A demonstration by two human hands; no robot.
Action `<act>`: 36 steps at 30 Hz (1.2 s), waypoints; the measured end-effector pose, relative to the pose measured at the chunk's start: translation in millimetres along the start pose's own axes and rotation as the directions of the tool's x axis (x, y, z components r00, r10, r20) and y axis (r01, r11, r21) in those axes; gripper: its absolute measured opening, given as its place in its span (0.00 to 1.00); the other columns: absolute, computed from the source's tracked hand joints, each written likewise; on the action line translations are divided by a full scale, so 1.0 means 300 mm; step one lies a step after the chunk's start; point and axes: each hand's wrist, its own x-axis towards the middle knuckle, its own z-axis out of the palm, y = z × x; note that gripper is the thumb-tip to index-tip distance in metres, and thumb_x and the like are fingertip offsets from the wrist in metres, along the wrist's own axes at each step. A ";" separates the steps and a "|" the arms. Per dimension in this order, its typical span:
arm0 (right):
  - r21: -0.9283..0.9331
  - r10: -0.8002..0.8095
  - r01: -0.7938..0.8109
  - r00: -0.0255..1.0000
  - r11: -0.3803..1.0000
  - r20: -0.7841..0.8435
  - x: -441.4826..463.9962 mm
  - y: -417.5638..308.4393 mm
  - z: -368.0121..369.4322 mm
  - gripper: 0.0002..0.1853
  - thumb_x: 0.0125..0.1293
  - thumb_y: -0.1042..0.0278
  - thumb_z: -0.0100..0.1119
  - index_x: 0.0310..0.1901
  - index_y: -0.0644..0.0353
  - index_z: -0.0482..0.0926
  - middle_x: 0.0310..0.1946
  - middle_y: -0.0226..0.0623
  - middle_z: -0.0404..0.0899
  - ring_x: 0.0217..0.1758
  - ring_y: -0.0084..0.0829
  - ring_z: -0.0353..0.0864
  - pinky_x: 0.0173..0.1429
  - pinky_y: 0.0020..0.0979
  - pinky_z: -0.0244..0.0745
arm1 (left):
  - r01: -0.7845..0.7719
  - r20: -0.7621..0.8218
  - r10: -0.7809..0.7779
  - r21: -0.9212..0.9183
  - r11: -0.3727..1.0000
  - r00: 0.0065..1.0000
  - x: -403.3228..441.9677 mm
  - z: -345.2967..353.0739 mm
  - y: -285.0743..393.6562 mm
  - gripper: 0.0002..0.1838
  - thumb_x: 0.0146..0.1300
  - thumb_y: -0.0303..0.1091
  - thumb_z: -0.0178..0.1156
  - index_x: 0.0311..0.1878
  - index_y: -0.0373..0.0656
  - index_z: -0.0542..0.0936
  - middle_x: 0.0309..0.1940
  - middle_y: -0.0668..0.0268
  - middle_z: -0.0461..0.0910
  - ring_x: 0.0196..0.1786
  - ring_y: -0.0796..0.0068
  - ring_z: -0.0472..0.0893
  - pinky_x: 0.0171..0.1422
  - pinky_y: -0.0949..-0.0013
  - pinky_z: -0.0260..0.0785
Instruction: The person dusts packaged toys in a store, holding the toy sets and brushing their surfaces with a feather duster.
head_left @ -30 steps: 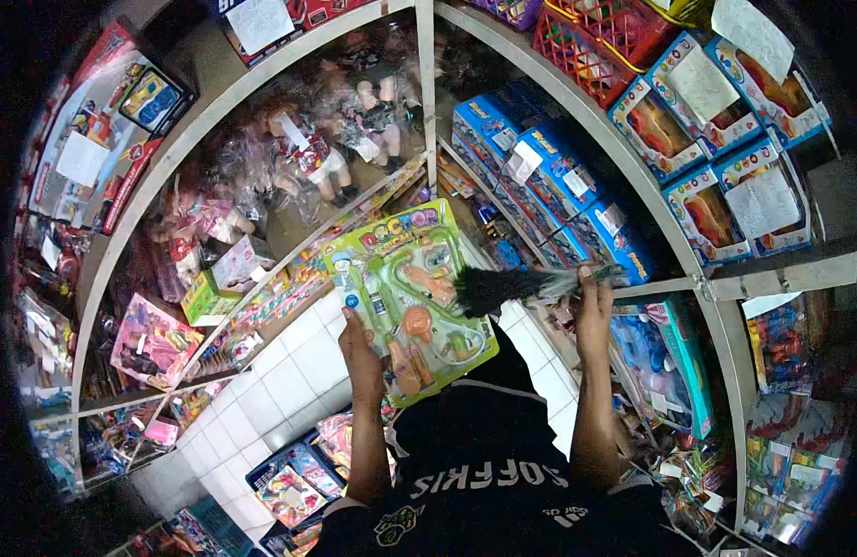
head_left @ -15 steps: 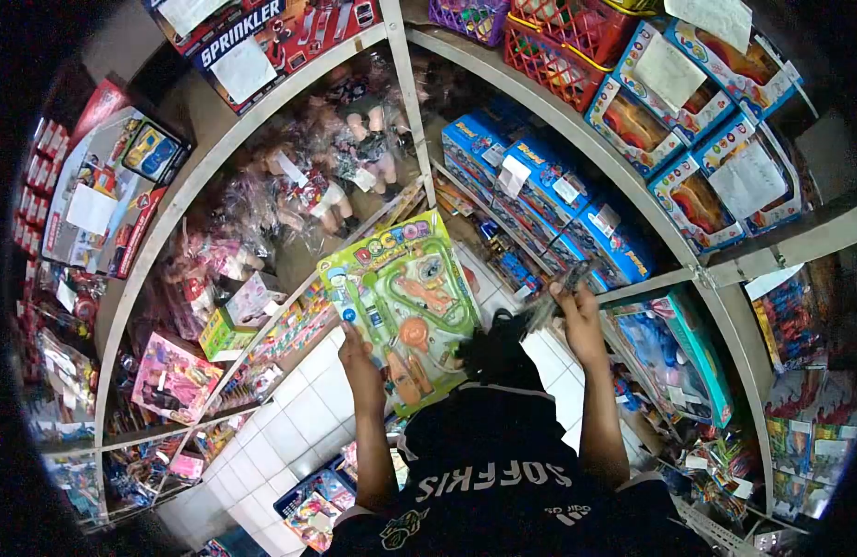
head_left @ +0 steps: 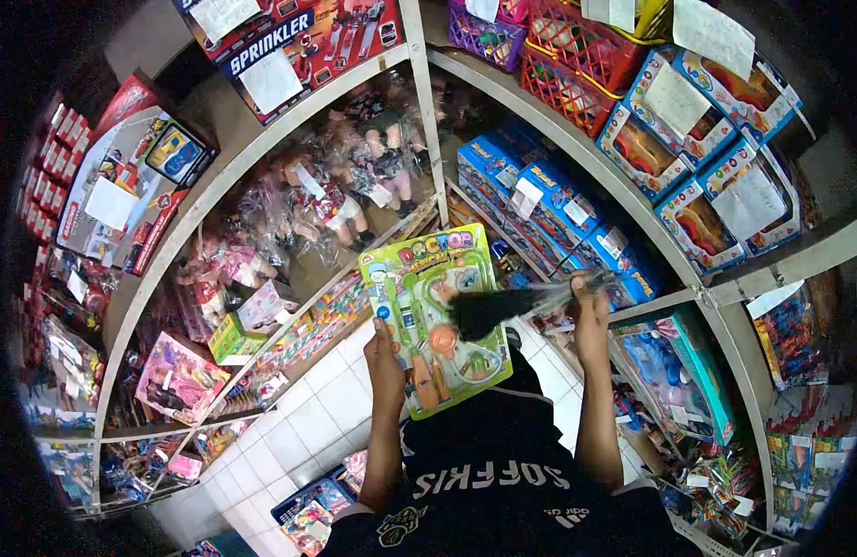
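My left hand (head_left: pixel 384 362) grips the left edge of a carded toy doctor set (head_left: pixel 414 399), a yellow-green blister pack with "DOCTOR" across its top. It is held up in front of my body, tilted slightly. My right hand (head_left: pixel 591 320) is closed on the pale, see-through handle of a duster (head_left: pixel 484 314) with dark, soft bristles. The bristles lie across the right middle of the pack and hide part of the toys; whether they press on it I cannot tell. Orange and green plastic pieces show under the clear cover.
Metal-edged shelves curve around me. Bagged dolls (head_left: pixel 326 200) lie on the left one, near a pink toy box (head_left: pixel 178 376). Blue boxes (head_left: pixel 549 204) stand on the right. Red baskets (head_left: pixel 567 88) and a Sprinkler box (head_left: pixel 303 56) sit higher up. White tiles (head_left: pixel 298 399) cover the floor.
The duster has swung up and left, from beside the pack's lower right edge to across its face. The pack sits a little further right in view, and the shelves have shifted slightly too.
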 end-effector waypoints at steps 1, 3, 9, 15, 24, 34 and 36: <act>0.121 0.044 -0.059 0.991 0.991 0.128 -0.006 -0.006 -0.001 0.18 0.70 0.51 0.53 0.45 0.60 0.74 0.28 0.26 0.70 0.27 0.19 0.66 0.34 0.23 0.63 | -0.002 -0.001 0.002 -0.003 1.000 1.000 -0.002 0.000 0.011 0.38 0.64 0.70 0.47 0.55 0.39 0.71 0.37 0.65 0.68 0.42 0.69 0.71 0.34 0.60 0.71; 0.067 0.041 -0.050 0.990 0.996 0.136 -0.016 -0.028 0.003 0.17 0.70 0.51 0.53 0.44 0.60 0.74 0.28 0.26 0.70 0.28 0.18 0.66 0.33 0.22 0.62 | 0.006 -0.002 -0.006 -0.013 1.000 1.000 -0.004 -0.001 0.030 0.37 0.66 0.68 0.45 0.54 0.38 0.72 0.39 0.65 0.70 0.42 0.71 0.69 0.34 0.63 0.70; 0.093 0.092 -0.111 0.977 0.989 0.193 -0.007 -0.049 0.031 0.17 0.69 0.52 0.54 0.44 0.60 0.74 0.25 0.25 0.70 0.28 0.17 0.66 0.32 0.23 0.60 | -0.137 0.030 0.138 -0.046 0.990 0.990 0.031 -0.043 0.009 0.31 0.71 0.61 0.43 0.47 0.36 0.76 0.33 0.66 0.73 0.33 0.75 0.70 0.34 0.68 0.66; 0.162 -0.021 0.001 0.992 0.987 0.124 -0.049 -0.083 0.112 0.11 0.69 0.60 0.55 0.40 0.61 0.74 0.24 0.26 0.69 0.25 0.18 0.65 0.31 0.24 0.61 | -0.271 -0.013 0.271 -0.080 0.959 0.963 0.053 -0.029 -0.048 0.27 0.73 0.55 0.45 0.25 0.43 0.71 0.19 0.74 0.65 0.24 0.84 0.63 0.30 0.75 0.57; -0.310 -0.558 0.578 0.814 0.755 0.160 -0.052 -0.151 0.187 0.17 0.67 0.61 0.59 0.50 0.66 0.75 0.48 0.46 0.76 0.53 0.38 0.74 0.62 0.36 0.64 | -0.186 0.048 0.197 -0.177 0.967 0.979 0.078 -0.010 -0.059 0.29 0.72 0.59 0.43 0.35 0.40 0.77 0.24 0.69 0.73 0.25 0.81 0.69 0.26 0.72 0.61; 0.126 0.163 -0.237 0.889 0.963 0.428 0.031 0.119 0.126 0.16 0.69 0.57 0.56 0.47 0.62 0.82 0.44 0.31 0.82 0.50 0.25 0.76 0.60 0.27 0.66 | -0.270 0.344 0.265 -0.034 0.962 0.901 -0.019 0.089 0.124 0.28 0.73 0.55 0.43 0.50 0.35 0.76 0.33 0.66 0.69 0.37 0.76 0.68 0.42 0.70 0.63; 0.146 0.179 -0.239 0.924 0.960 0.338 0.034 0.139 0.113 0.16 0.69 0.55 0.56 0.41 0.61 0.83 0.42 0.30 0.81 0.49 0.24 0.75 0.59 0.26 0.65 | -0.336 0.436 0.285 0.045 0.941 0.854 0.007 0.115 0.115 0.26 0.74 0.48 0.42 0.55 0.32 0.74 0.47 0.55 0.74 0.51 0.65 0.73 0.56 0.64 0.64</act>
